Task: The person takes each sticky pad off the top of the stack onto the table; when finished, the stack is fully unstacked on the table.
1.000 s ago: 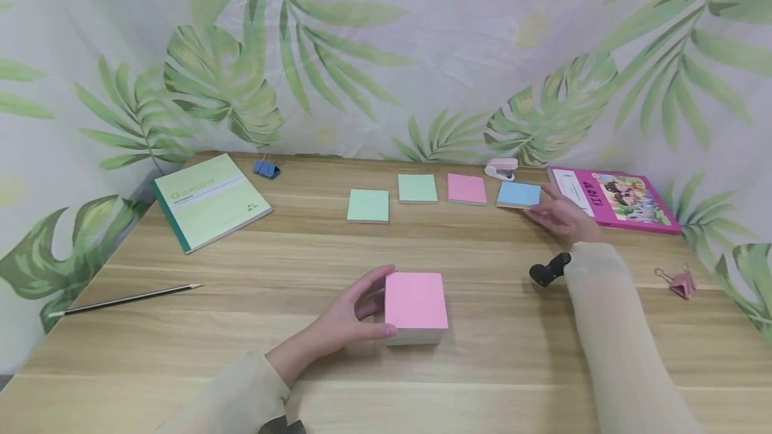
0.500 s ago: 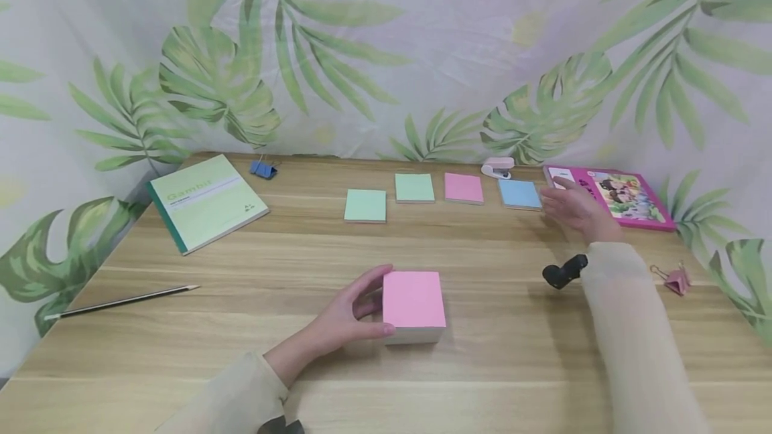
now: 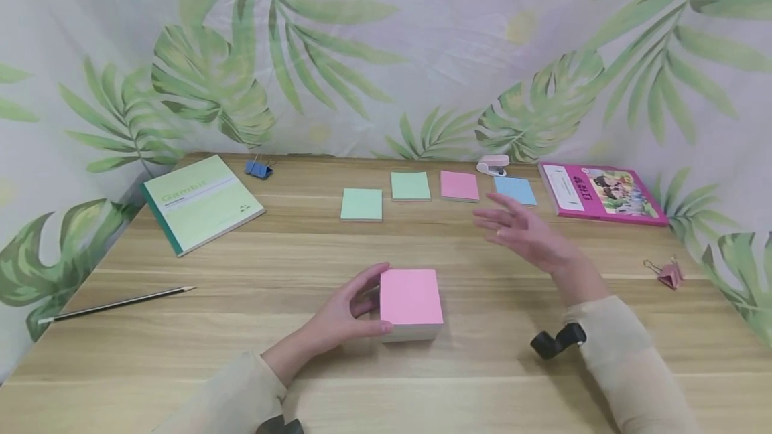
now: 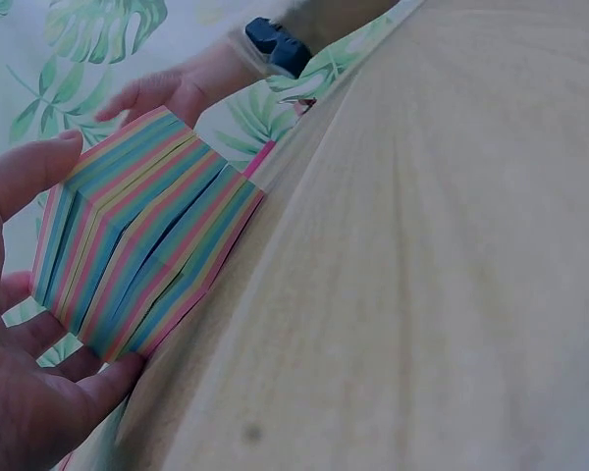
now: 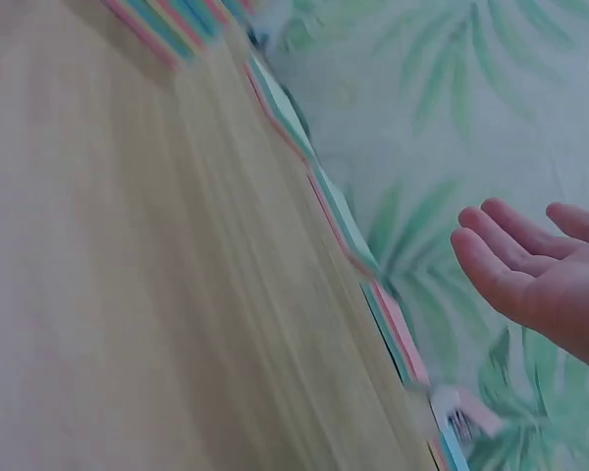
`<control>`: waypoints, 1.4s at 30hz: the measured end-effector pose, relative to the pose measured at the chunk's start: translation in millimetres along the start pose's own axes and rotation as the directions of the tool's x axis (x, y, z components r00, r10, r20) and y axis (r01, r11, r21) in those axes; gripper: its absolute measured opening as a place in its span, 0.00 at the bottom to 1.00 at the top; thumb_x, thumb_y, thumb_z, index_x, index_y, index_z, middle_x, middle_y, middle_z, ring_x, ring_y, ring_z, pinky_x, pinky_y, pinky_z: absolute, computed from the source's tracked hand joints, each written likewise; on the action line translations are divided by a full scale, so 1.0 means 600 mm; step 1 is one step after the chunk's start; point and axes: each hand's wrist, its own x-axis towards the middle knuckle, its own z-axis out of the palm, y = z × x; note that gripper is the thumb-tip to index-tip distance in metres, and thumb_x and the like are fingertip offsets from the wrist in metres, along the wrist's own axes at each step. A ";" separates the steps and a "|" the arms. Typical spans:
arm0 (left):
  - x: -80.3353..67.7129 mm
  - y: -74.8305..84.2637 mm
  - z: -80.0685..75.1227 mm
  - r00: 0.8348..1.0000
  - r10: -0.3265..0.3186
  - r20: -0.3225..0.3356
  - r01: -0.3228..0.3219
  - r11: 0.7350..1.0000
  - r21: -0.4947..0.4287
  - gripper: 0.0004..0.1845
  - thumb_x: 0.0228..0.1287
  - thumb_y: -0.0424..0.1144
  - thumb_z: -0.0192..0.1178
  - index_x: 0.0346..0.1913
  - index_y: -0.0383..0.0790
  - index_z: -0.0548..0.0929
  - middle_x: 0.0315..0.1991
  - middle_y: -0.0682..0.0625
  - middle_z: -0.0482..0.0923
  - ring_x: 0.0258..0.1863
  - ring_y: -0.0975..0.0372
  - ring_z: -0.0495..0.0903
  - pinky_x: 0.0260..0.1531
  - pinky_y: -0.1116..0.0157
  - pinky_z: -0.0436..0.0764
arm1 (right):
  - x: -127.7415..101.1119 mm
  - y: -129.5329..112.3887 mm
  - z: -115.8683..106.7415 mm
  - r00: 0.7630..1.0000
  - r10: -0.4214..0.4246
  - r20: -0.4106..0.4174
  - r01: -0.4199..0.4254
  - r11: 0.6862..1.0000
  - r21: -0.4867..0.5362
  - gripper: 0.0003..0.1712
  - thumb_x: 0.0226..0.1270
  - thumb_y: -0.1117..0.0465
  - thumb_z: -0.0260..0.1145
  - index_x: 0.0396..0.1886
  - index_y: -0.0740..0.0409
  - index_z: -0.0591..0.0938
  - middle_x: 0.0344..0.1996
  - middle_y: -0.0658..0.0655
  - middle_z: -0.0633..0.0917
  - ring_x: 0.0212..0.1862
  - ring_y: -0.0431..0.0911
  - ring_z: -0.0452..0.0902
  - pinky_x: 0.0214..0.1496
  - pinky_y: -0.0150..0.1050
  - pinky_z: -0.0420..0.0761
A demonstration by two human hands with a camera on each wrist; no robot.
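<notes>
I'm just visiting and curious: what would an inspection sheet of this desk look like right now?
Surface: wooden table, bare grain showing.
Job's things: pink-topped note block; four single notes in a row, green, green, pink, blue.
Clutter: green notebook, pencil, blue clip, pink clip, pink book, small stapler.
Hands: left hand holds the block; right hand open, above the table.
Cables: nothing seen.
Surroundings: leaf-print cloth.

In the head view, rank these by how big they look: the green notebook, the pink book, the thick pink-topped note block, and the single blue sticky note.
1. Green notebook
2. Pink book, slightly smaller
3. Thick pink-topped note block, though nearness to the camera enlarges it
4. Single blue sticky note
</notes>
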 end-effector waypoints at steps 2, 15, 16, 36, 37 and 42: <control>0.000 -0.001 0.000 1.000 -0.002 -0.002 0.002 1.000 0.003 0.44 0.45 0.33 0.66 0.64 0.39 0.53 0.61 0.43 0.54 0.59 0.52 0.56 0.54 0.61 0.62 | 0.002 0.009 0.027 0.999 -0.002 0.053 0.003 1.000 -0.011 0.37 0.58 0.79 0.44 0.66 0.58 0.46 0.60 0.67 0.57 0.61 0.60 0.50 0.59 0.50 0.56; -0.001 -0.002 0.001 1.000 0.010 -0.004 -0.010 1.000 -0.006 0.43 0.45 0.32 0.66 0.64 0.39 0.53 0.60 0.42 0.54 0.59 0.52 0.56 0.54 0.62 0.62 | 0.000 0.079 0.126 0.962 0.202 0.186 -0.155 0.958 -0.240 0.51 0.50 0.64 0.66 0.66 0.56 0.43 0.60 0.67 0.55 0.61 0.58 0.51 0.59 0.52 0.53; -0.001 -0.003 0.001 1.000 0.008 -0.004 -0.008 1.000 -0.004 0.43 0.45 0.32 0.66 0.64 0.39 0.53 0.60 0.42 0.55 0.59 0.52 0.56 0.53 0.62 0.62 | -0.001 0.082 0.130 0.958 0.223 0.180 -0.172 0.950 -0.260 0.52 0.49 0.64 0.67 0.66 0.55 0.43 0.60 0.65 0.55 0.61 0.56 0.51 0.60 0.50 0.54; 0.000 -0.003 0.001 0.999 -0.017 -0.044 0.022 0.993 0.113 0.44 0.43 0.37 0.68 0.64 0.46 0.55 0.61 0.49 0.56 0.58 0.57 0.58 0.55 0.60 0.61 | -0.026 0.085 0.147 0.988 0.154 0.021 -0.129 0.889 -0.439 0.45 0.44 0.67 0.70 0.60 0.56 0.54 0.55 0.57 0.64 0.58 0.49 0.58 0.58 0.42 0.60; -0.001 -0.003 0.000 0.998 -0.018 -0.056 0.026 0.988 0.153 0.44 0.43 0.39 0.68 0.64 0.48 0.56 0.61 0.51 0.56 0.59 0.58 0.57 0.56 0.59 0.59 | -0.029 0.085 0.142 0.987 0.158 0.017 -0.136 0.894 -0.427 0.45 0.44 0.67 0.70 0.60 0.56 0.54 0.56 0.58 0.64 0.58 0.49 0.58 0.58 0.42 0.60; -0.004 -0.001 -0.004 0.993 -0.017 -0.113 0.052 0.949 0.312 0.45 0.39 0.48 0.69 0.63 0.54 0.57 0.61 0.59 0.56 0.59 0.64 0.54 0.57 0.55 0.54 | -0.041 0.074 0.114 0.987 0.156 0.044 -0.139 0.956 -0.259 0.46 0.48 0.73 0.64 0.63 0.59 0.48 0.56 0.66 0.64 0.56 0.54 0.63 0.54 0.43 0.65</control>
